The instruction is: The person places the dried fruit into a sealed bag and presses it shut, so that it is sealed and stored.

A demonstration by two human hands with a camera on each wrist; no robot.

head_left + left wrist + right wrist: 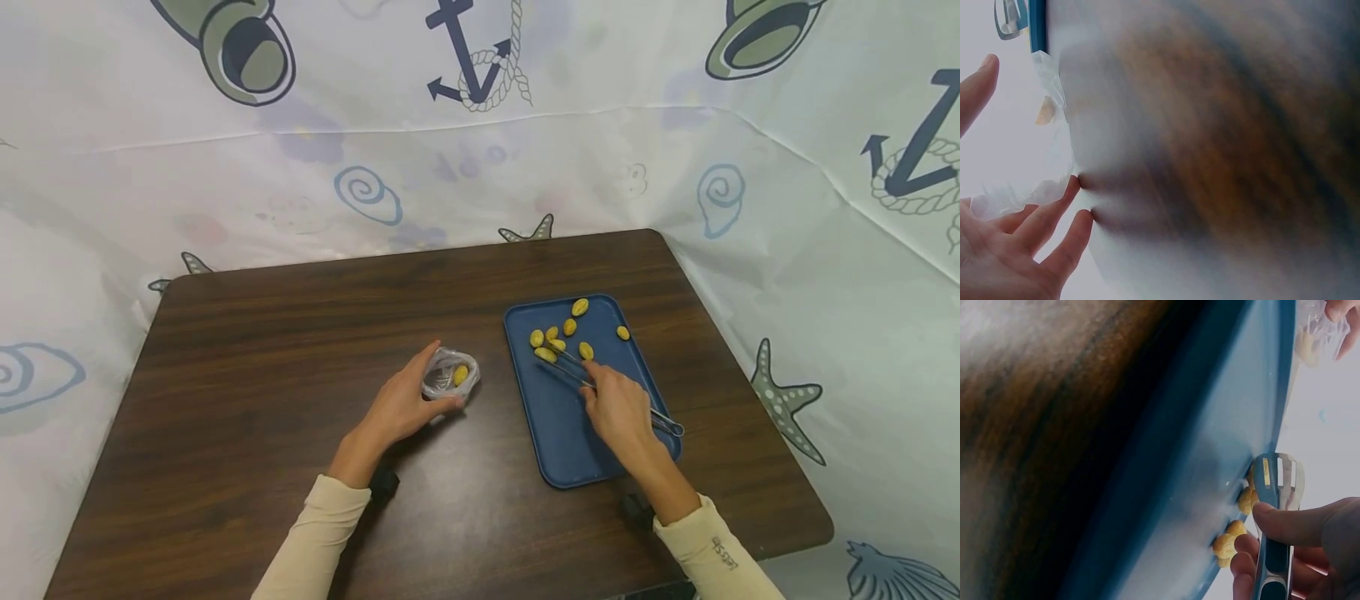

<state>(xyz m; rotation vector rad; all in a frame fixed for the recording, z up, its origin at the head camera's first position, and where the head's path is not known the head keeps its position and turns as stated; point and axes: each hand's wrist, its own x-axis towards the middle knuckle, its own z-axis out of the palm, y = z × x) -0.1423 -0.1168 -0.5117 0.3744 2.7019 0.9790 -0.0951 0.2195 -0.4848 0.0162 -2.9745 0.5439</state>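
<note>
My left hand [405,402] curves its thumb and fingers round a clear plastic bag [471,392] with a wide mouth. One small yellow oval piece [461,375] lies inside the bag. In the left wrist view, two fingertips of this hand touch the table beside the bag [1054,187]. With thumb and fingers, my right hand [618,408] grips metal tongs [667,423] over the blue tray [558,450]. The tongs' tips straddle a yellow piece [557,345] among others; whether they pinch it is unclear. Several yellow pieces [580,307] lie towards the tray's far end.
A dark wood-grain table [262,400] carries the bag, with the tray to its right. Bare tabletop stretches left of the bag. A white sheet [450,183] with sea prints hangs behind the table.
</note>
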